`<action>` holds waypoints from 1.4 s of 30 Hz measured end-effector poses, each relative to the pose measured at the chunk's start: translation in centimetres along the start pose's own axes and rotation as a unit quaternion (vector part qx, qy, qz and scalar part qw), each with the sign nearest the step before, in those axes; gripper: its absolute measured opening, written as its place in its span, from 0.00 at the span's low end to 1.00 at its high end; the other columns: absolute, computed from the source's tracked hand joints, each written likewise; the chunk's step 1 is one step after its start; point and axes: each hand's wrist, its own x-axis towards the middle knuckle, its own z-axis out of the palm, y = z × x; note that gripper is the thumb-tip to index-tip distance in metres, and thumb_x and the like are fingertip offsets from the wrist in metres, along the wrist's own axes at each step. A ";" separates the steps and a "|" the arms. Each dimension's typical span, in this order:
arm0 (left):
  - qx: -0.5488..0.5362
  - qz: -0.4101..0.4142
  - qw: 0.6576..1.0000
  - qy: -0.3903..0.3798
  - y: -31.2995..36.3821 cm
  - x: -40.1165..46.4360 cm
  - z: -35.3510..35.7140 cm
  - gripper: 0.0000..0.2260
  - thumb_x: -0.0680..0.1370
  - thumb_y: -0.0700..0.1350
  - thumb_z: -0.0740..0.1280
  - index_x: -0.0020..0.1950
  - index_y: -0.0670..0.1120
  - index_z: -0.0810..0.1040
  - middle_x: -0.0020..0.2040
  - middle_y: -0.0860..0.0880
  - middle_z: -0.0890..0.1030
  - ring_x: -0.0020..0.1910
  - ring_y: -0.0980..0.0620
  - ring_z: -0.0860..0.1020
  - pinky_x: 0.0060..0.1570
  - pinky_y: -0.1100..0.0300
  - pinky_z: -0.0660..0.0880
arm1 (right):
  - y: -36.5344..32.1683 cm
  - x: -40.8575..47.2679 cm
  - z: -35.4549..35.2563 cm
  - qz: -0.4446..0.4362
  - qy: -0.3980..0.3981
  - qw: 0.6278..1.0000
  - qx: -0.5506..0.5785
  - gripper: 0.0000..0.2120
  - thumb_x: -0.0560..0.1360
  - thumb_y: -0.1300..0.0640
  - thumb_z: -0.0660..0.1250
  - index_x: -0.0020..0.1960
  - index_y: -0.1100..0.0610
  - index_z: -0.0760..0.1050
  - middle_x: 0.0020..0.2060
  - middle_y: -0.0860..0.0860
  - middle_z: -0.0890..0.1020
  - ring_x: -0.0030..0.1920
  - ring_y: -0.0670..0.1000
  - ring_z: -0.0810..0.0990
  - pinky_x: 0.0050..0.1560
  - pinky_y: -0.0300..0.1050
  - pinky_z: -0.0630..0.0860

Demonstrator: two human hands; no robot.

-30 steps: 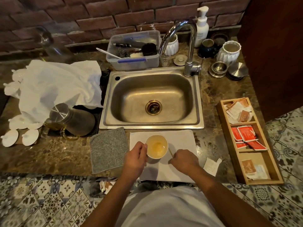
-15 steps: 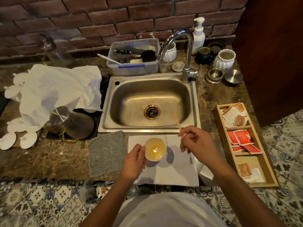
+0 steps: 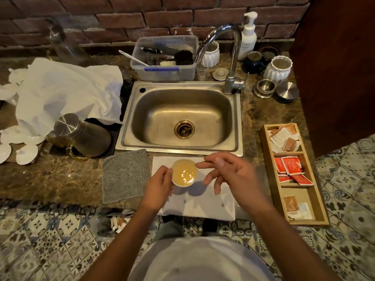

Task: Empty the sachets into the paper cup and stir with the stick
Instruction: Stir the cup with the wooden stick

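My left hand [image 3: 157, 188] gripped the near-left side of the paper cup [image 3: 184, 173], fingers curled round its wall. Cup stood upright on a white napkin [image 3: 203, 203] at the near edge of the counter [image 3: 60, 179], holding pale amber liquid. My right hand [image 3: 229, 175] hovered just right of the cup, fingers spread and loosely bent, index tip near the rim. Something thin and pale showed at the thumb and index tips, blurred; couldn't tell whether that was the stick or whether I was pinching it.

Grey cloth pad [image 3: 125, 175] lay flat just left of the napkin. To the right, a wooden tray [image 3: 265, 159] with three compartments: near one had a brown sachet and a pale one, middle had red sachets [image 3: 290, 167], far had white and brown ones. Torn wrappers [image 3: 119, 220] lay on the tiled floor below the counter edge.

Further back, steel sink [image 3: 182, 118] with the tap [image 3: 229, 57] at its far right corner. Left of the sink, a steel jug [image 3: 81, 134] on its side on a dark mat, white cloth [image 3: 65, 92] bunched behind it, white lids at far left. Behind the sink, a clear plastic tub [image 3: 166, 57] of utensils, a pump bottle [image 3: 248, 37] against the brick wall, white ribbed pots and steel cups to the right.
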 end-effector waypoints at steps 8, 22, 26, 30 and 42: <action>0.019 0.015 0.999 -0.047 -0.2 0.8 -1.1 0.14 0.84 0.51 0.59 0.40 0.50 0.73 0.32 0.48 0.81 0.32 0.46 0.79 0.38 0.47 0.77 | 2.8 1.8 3.1 -0.056 0.119 0.984 -0.122 0.16 0.81 0.48 0.61 0.47 0.61 0.79 0.32 0.55 0.85 0.29 0.53 0.82 0.29 0.45 0.79; -0.005 0.026 0.996 -0.081 -1.9 1.4 -2.0 0.14 0.84 0.52 0.59 0.41 0.47 0.72 0.30 0.50 0.77 0.32 0.45 0.79 0.35 0.48 0.76 | 5.3 1.8 2.4 0.034 0.052 0.806 -0.588 0.13 0.83 0.46 0.60 0.59 0.49 0.81 0.42 0.44 0.86 0.40 0.45 0.84 0.44 0.45 0.82; -0.026 0.032 0.994 -0.103 -2.0 1.7 -2.3 0.14 0.84 0.51 0.59 0.43 0.45 0.74 0.31 0.51 0.77 0.32 0.48 0.78 0.32 0.54 0.72 | 5.3 2.0 4.2 -0.002 0.005 0.777 -0.630 0.19 0.83 0.42 0.54 0.62 0.45 0.81 0.42 0.45 0.88 0.40 0.47 0.85 0.41 0.41 0.79; -0.078 0.012 0.987 -0.141 -1.8 2.2 -2.6 0.17 0.84 0.50 0.61 0.41 0.40 0.75 0.30 0.46 0.79 0.29 0.52 0.76 0.34 0.55 0.72 | 5.7 4.3 5.2 -0.031 -0.011 0.736 -0.676 0.20 0.82 0.39 0.54 0.61 0.43 0.81 0.44 0.47 0.88 0.42 0.50 0.84 0.39 0.42 0.75; -0.210 -0.026 0.965 -0.156 -1.9 2.4 -2.0 0.16 0.84 0.45 0.62 0.36 0.42 0.72 0.26 0.44 0.77 0.26 0.52 0.74 0.36 0.60 0.74 | 6.3 7.2 4.9 -0.004 -0.114 0.657 -0.745 0.19 0.84 0.40 0.54 0.60 0.45 0.81 0.48 0.49 0.86 0.46 0.52 0.83 0.42 0.42 0.73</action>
